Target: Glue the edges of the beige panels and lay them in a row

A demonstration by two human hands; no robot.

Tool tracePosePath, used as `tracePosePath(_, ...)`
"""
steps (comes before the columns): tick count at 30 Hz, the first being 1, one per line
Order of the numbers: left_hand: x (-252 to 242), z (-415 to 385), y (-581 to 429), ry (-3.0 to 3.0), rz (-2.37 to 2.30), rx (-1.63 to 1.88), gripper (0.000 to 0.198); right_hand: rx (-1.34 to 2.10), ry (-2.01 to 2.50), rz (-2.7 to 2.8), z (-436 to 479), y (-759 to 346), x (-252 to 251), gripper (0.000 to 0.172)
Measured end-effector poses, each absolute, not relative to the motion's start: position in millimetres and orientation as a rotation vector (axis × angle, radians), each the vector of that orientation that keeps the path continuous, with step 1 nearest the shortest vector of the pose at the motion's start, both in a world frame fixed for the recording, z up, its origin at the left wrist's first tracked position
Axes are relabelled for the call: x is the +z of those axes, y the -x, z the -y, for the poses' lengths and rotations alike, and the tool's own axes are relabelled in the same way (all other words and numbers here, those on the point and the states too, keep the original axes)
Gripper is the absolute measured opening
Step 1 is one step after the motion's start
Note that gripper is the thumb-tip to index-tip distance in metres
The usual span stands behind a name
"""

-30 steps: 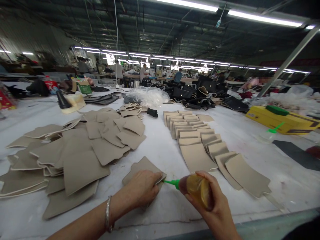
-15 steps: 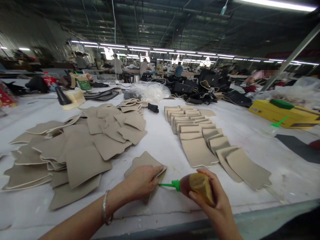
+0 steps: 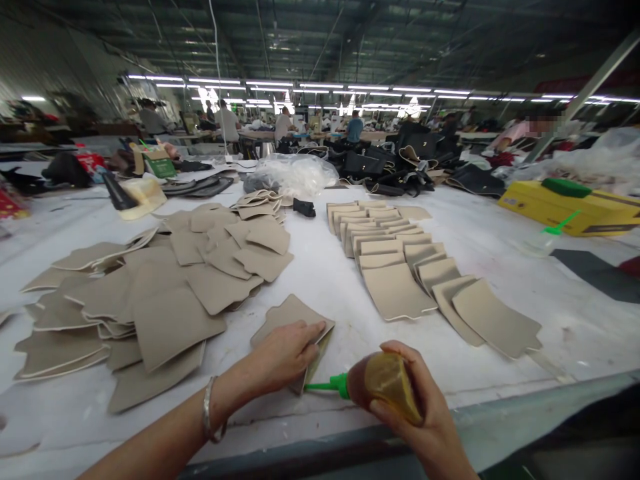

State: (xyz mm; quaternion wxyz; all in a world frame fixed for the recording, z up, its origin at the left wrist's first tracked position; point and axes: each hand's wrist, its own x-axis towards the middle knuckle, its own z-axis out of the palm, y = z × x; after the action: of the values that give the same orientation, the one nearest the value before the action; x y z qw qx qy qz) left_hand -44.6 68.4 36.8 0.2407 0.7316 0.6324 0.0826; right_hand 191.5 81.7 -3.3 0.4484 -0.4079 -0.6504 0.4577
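In my right hand [image 3: 415, 400] is a squeeze bottle [image 3: 383, 387] of amber liquid, tipped on its side. Its thin green nozzle [image 3: 323, 385] points left, the tip at the near corner of a beige leather piece [image 3: 287, 317]. My left hand [image 3: 287, 353] grips that piece from above, index finger along its right corner and the other fingers curled; part of its edge appears lifted, and the hand covers its middle. On the left lies a loose heap of similar beige pieces [image 3: 175, 320]. Overlapping rows of them [image 3: 395, 287] are laid out on the right.
A small black object [image 3: 304, 207] lies between heap and rows. Behind are a clear plastic bag [image 3: 300, 175] and piled black bags [image 3: 367, 163]. A yellow box [image 3: 565, 208] and a second green-nozzled bottle [image 3: 543, 243] stand right. The table's front edge [image 3: 500, 413] runs close by.
The bottle has moved left and slightly down, its nozzle tip sliding along the piece's edge to the near corner. My left hand stays on the piece. The view has shifted slightly.
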Motion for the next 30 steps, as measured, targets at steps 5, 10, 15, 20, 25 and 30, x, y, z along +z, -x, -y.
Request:
tracePosePath(5, 35.3, -67.9, 44.1, -1.994, -1.745, 0.214, 0.046, 1.083, 1.060, 1.573, -76.5, -192.7, -9.7, 0.051)
tracePosePath(10, 32.2, -68.6, 45.0, -1.994, -1.757, 0.186, 0.047, 1.193, 0.978, 1.548, -71.2, -192.5, -16.1, 0.057)
tracePosePath(15, 30.0, -68.2, 45.0, -1.991, -1.752, 0.207, 0.048, 1.010, 1.103, 1.519, -79.1, -192.9, -10.6, 0.050)
tracePosePath(20, 28.4, -69.5, 45.7, -1.989, -1.757, 0.182, 0.048, 1.085, 1.021, 1.527, -73.8, -190.9, -14.6, 0.054)
tracePosePath(25, 27.5, -70.6, 45.9, -1.986, -1.762, 0.177, 0.048, 1.108, 0.995, 1.534, -74.3, -190.7, -20.7, 0.054)
tracePosePath(30, 28.7, -69.9, 44.7, -1.986, -1.748, 0.190, 0.047, 0.914, 1.102, 1.536, -85.9, -194.3, -16.3, 0.052)
